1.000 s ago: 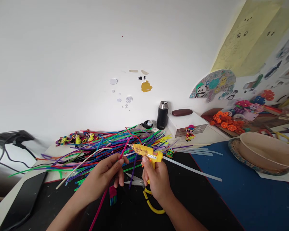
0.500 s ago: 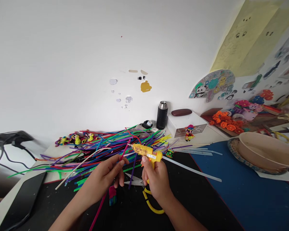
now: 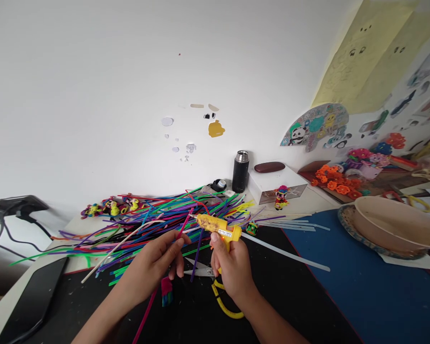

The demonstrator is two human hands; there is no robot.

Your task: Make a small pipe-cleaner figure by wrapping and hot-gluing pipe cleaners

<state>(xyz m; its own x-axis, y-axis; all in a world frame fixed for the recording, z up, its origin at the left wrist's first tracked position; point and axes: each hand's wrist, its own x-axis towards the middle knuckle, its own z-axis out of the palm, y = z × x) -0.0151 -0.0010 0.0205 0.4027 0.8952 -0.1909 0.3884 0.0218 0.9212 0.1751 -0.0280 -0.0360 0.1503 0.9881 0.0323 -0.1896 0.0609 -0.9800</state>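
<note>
My left hand (image 3: 163, 258) pinches a magenta pipe cleaner (image 3: 145, 316), whose upper end points up past the fingers. A yellow hot glue gun (image 3: 212, 223) is gripped by my right hand (image 3: 232, 270), its nozzle at or close beside the pipe cleaner's tip; whether they touch I cannot tell. From the gun's back sticks a long whitish glue stick (image 3: 290, 253). Scissors with yellow handles (image 3: 224, 306) lie beneath my right hand, partly hidden by it. Below my left hand rests a small magenta, blue and green fuzzy piece (image 3: 166, 292).
A heap of coloured pipe cleaners (image 3: 157, 220) spreads along the wall. Behind stand a black flask (image 3: 240, 172) and a white box (image 3: 268, 180), with a small figure (image 3: 281, 197) before it. At right is a large beige bowl (image 3: 394, 224); at left, a black tablet-like slab (image 3: 36, 301).
The view has shifted very slightly. Both hands, the pipe cleaner and the glue gun keep nearly the same positions.
</note>
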